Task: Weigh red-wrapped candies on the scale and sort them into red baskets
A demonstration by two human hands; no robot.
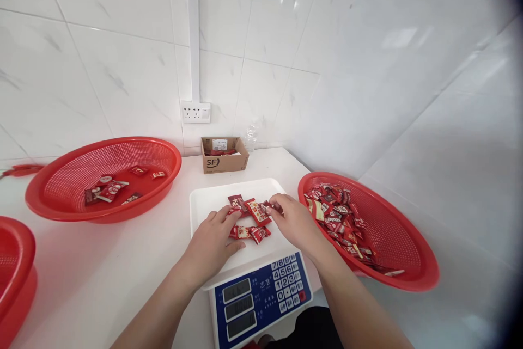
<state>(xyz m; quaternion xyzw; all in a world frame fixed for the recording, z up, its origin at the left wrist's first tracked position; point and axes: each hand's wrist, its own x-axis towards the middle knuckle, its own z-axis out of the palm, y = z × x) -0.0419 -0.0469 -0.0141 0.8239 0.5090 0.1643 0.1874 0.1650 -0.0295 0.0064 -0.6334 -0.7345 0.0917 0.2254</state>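
Observation:
Several small red snack packets [259, 212] lie in a loose group on the white pan [261, 256] of a digital scale. My left hand [212, 237] cups the left side of this group, thumb and fingers apart, its fingertips touching a red packet. Part of that packet is hidden under the fingers. On the other side, my right hand [295, 222] pinches a small dark red packet [278, 208] between thumb and fingers, just over the pan. The scale's blue panel [261, 297] with keys and displays faces me; the display digits are too faint to read.
To the right, a red perforated basket [402, 232] holds many packets. Another red basket [102, 147] at the left has several packets inside. A third basket [18, 262] is cut off at the left edge. An open cardboard box [226, 164] stands by the tiled wall, beside clear plastic [251, 134].

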